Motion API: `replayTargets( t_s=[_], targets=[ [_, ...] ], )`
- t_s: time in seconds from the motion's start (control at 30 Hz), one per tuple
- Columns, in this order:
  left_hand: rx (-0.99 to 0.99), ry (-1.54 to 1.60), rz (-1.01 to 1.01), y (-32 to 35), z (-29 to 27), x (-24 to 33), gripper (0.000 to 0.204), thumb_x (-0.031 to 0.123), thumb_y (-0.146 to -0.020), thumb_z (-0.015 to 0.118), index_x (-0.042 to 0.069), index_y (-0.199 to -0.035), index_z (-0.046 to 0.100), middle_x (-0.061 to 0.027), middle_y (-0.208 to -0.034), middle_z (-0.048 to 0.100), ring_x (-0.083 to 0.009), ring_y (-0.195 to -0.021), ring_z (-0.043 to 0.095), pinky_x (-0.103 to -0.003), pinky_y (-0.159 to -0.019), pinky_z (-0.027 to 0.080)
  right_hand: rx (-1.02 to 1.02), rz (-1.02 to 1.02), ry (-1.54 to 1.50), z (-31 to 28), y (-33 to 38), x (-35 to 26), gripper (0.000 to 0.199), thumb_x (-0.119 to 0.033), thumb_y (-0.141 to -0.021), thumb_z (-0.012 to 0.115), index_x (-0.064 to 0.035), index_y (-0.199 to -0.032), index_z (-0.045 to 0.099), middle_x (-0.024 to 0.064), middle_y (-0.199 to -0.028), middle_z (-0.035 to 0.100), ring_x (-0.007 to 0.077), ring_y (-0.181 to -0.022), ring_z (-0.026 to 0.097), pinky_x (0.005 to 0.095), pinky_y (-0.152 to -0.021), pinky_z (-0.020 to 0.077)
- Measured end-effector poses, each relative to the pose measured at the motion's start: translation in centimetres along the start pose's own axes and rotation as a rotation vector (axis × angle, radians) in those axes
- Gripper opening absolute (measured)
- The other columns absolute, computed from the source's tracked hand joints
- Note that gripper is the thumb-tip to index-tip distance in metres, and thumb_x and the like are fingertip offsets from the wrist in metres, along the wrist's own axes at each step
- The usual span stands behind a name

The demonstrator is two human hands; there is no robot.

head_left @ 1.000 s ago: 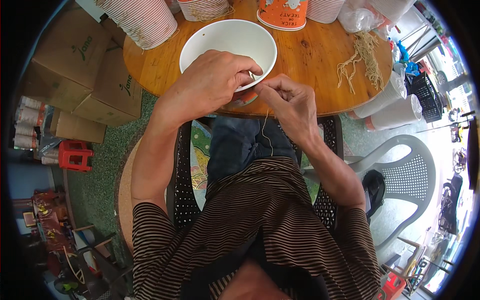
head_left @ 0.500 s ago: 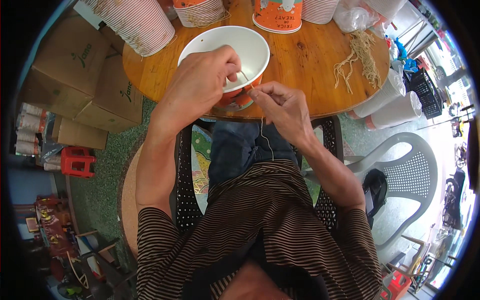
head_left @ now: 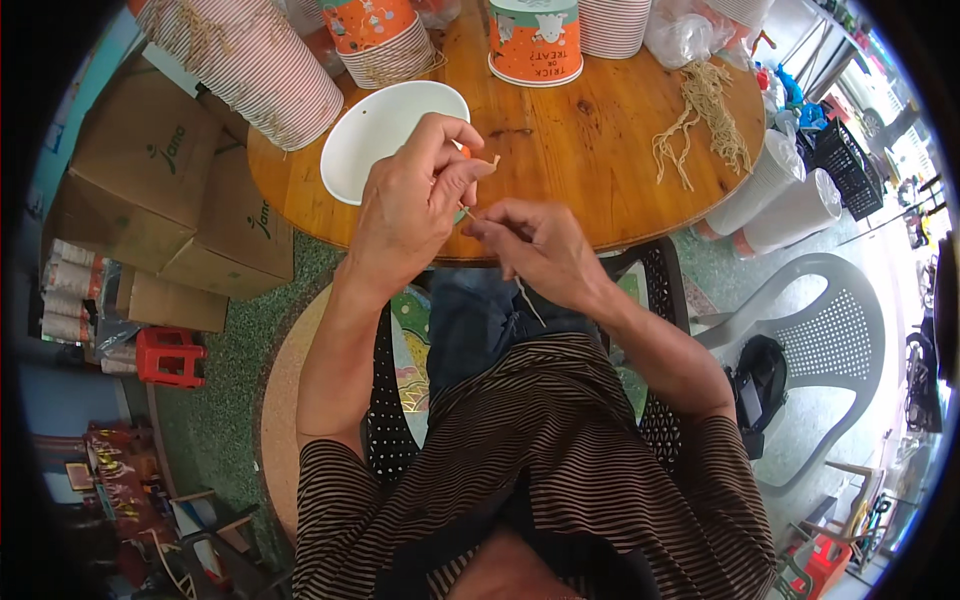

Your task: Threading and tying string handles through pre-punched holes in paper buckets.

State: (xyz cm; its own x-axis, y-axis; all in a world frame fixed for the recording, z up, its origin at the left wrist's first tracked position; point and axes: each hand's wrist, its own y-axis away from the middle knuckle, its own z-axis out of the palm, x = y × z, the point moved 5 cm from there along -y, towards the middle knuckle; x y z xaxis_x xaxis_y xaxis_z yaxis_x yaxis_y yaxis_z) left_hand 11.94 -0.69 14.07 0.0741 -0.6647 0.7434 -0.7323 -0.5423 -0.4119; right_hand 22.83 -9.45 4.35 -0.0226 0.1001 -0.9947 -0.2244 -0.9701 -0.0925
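Observation:
A paper bucket (head_left: 372, 140) with a white inside and a small hole near its rim tilts at the table's near edge. My left hand (head_left: 412, 205) is in front of it and hides part of its near side. Thumb and fingers of that hand pinch a thin beige string, whose short end pokes out past the fingertips. Lower and to the right, my right hand (head_left: 545, 250) pinches the same string (head_left: 529, 303), and its loose tail hangs toward my lap. Whether the string passes through the bucket is hidden behind my left hand.
On the wooden table (head_left: 600, 180) stand a tall leaning bucket stack (head_left: 245, 75), a shorter stack (head_left: 385, 55) and an upside-down orange bucket (head_left: 535, 50). A bundle of beige strings (head_left: 715, 115) lies at the right. Cardboard boxes (head_left: 150, 150) are left; a grey chair (head_left: 825, 345) stands right.
The bucket has shifted left and tipped. My left hand has turned, its fingertips now up with a string end showing. My right hand has moved lower and slightly left, still pinching the string.

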Motion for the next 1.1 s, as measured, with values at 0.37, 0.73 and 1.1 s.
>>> replayTargets(
  t_s=[0.37, 0.73, 1.1],
  targets=[
    [-0.170, -0.348, 0.203, -0.4, -0.3, 0.4, 0.007, 0.007, -0.100, 0.066, 0.001, -0.099, 0.066, -0.0130, -0.081, 0.069, -0.0278, -0.072, 0.062, -0.039, -0.070, 0.050, 0.189, -0.459, 0.423, -3.7, 0.3, -6.5, 0.010, -0.009, -0.097, 0.072, 0.0008, -0.099, 0.071, 0.0088, -0.076, 0.065, 0.0139, -0.061, 0.053, 0.0309, -0.057, 0.0450],
    [-0.270, -0.386, 0.244, -0.1, -0.2, 1.1, 0.010, 0.009, -0.098, 0.066, 0.000, -0.094, 0.065, -0.0107, -0.083, 0.067, -0.0312, -0.078, 0.060, -0.040, -0.079, 0.047, 0.255, -0.473, 0.360, -4.3, -0.7, -5.3, 0.008, -0.009, -0.096, 0.073, -0.0022, -0.099, 0.072, 0.0056, -0.078, 0.066, 0.0120, -0.062, 0.054, 0.0302, -0.059, 0.0471],
    [-0.226, -0.337, 0.220, 0.0, -0.6, 0.6, 0.011, 0.008, -0.098, 0.066, 0.000, -0.092, 0.064, -0.0107, -0.082, 0.065, -0.0306, -0.077, 0.059, -0.039, -0.077, 0.047, 0.185, -0.685, 0.591, -3.5, 0.3, -5.1, 0.025, 0.003, -0.084, 0.077, -0.0022, -0.108, 0.075, 0.0094, -0.099, 0.061, 0.0225, -0.083, 0.061, 0.0336, -0.070, 0.0518]
  ],
)
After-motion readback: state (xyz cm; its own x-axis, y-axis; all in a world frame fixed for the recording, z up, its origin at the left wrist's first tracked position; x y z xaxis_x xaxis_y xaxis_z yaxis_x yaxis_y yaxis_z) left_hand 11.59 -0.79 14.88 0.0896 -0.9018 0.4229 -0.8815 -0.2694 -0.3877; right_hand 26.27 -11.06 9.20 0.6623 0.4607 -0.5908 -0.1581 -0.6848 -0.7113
